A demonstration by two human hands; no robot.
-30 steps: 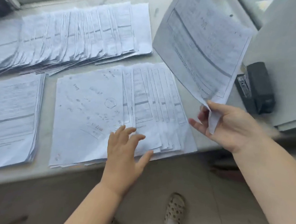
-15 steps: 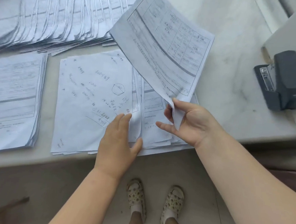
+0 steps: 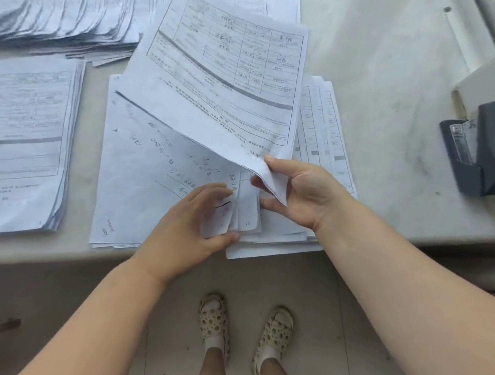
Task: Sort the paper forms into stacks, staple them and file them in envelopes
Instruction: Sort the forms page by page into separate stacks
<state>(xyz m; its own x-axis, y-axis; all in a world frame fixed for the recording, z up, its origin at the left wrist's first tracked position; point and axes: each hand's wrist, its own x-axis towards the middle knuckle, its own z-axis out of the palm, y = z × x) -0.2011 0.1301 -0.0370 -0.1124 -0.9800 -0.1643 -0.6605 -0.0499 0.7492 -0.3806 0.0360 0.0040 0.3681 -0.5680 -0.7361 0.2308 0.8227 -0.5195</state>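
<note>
White printed form hangs above the middle stack, pinched at its near corner by the right hand. The left hand curls its fingers round the near right corner of the stack's top sheet, lifting it. Another stack lies at left, fanned sheets far left. A grey stapler sits at the right on the pale counter.

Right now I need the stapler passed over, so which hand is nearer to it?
Right. The right hand, pinching a printed form, is closer to the stapler at the table's right edge; the left hand lies farther left, on the handwritten sheet.
</note>
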